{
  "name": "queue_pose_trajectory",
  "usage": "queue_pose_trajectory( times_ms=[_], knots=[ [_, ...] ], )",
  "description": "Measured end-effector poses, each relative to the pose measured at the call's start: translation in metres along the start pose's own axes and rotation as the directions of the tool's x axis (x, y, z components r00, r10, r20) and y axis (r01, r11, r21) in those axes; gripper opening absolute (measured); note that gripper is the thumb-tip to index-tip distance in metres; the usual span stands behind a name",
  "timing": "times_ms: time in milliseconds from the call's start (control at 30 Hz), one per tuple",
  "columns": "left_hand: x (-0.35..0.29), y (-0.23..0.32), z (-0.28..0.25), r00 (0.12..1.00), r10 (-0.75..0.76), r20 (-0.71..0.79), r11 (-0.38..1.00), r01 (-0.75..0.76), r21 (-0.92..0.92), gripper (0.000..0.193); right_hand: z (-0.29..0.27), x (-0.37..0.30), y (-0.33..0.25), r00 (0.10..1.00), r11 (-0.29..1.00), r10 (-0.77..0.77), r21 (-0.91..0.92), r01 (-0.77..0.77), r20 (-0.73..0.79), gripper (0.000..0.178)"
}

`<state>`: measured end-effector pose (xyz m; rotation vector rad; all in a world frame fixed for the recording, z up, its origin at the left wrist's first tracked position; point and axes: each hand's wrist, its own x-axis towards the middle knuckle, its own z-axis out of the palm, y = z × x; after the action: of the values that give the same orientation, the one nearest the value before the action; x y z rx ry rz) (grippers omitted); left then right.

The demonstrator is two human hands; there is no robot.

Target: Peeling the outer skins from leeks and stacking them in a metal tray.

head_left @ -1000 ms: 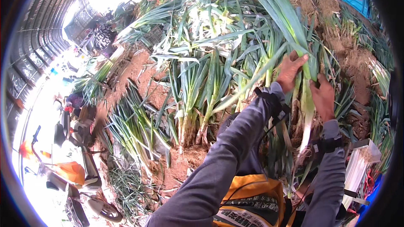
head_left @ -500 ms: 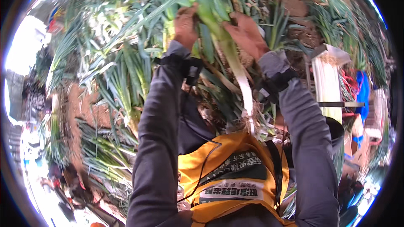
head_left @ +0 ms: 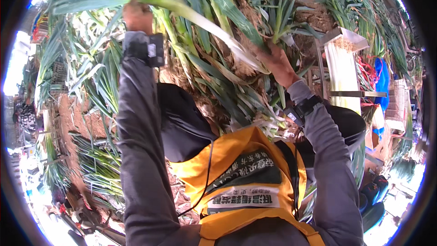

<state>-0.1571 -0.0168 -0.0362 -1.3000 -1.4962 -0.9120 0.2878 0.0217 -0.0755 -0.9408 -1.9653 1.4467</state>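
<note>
A long leek (head_left: 207, 23) stretches slantwise in front of me, green leaves at the left and white stem toward the right. My left hand (head_left: 137, 16) is closed round its green upper part. Close to the leek's white end, my right hand (head_left: 280, 65) has its fingers closed at the lower end of a long dark green leek leaf (head_left: 234, 12). That leaf runs up and left, crossing above the stem. Whether the right fingers also touch the white end, I cannot tell.
More leeks (head_left: 227, 95) lie heaped on the soil before my knees, and another bundle (head_left: 98, 164) lies at the left. On the right stands a metal rack (head_left: 348, 34) holding white-stemmed leeks, near a blue cloth (head_left: 382, 82). A yellow apron (head_left: 246, 155) covers my lap.
My left hand has moved left with the leek, swinging it from near upright to a flatter slant. My right hand has come down and right, and a loose leaf now trails from it.
</note>
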Motion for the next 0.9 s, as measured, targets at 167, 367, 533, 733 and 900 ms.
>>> queue_pose_trajectory(
  times_ms=[167,367,533,733,900],
  knots=[
    [-0.014,-0.051,-0.029,0.699,-0.563,0.441,0.815,0.558,0.156,0.033,0.004,-0.041,0.017,0.990,0.903,0.035,-0.428,0.027,0.136,0.052],
    [-0.039,-0.061,-0.046,0.506,-0.524,0.685,0.827,0.497,0.264,0.056,0.031,-0.080,0.088,0.935,0.914,0.231,-0.390,-0.114,0.269,0.044],
    [-0.019,-0.026,-0.033,0.785,-0.470,0.403,0.880,0.387,0.274,0.035,-0.030,-0.143,0.185,0.867,0.768,0.297,-0.639,0.032,0.400,0.045],
    [0.012,-0.021,-0.027,0.414,-0.806,0.423,0.026,0.739,-0.673,0.030,-0.006,-0.096,0.107,0.970,0.716,0.146,-0.698,0.032,0.194,0.047],
    [0.049,0.040,-0.025,0.425,-0.542,0.725,-0.637,0.355,-0.684,0.013,0.014,0.013,-0.047,0.984,0.908,-0.163,-0.381,0.176,0.065,0.041]
  ],
)
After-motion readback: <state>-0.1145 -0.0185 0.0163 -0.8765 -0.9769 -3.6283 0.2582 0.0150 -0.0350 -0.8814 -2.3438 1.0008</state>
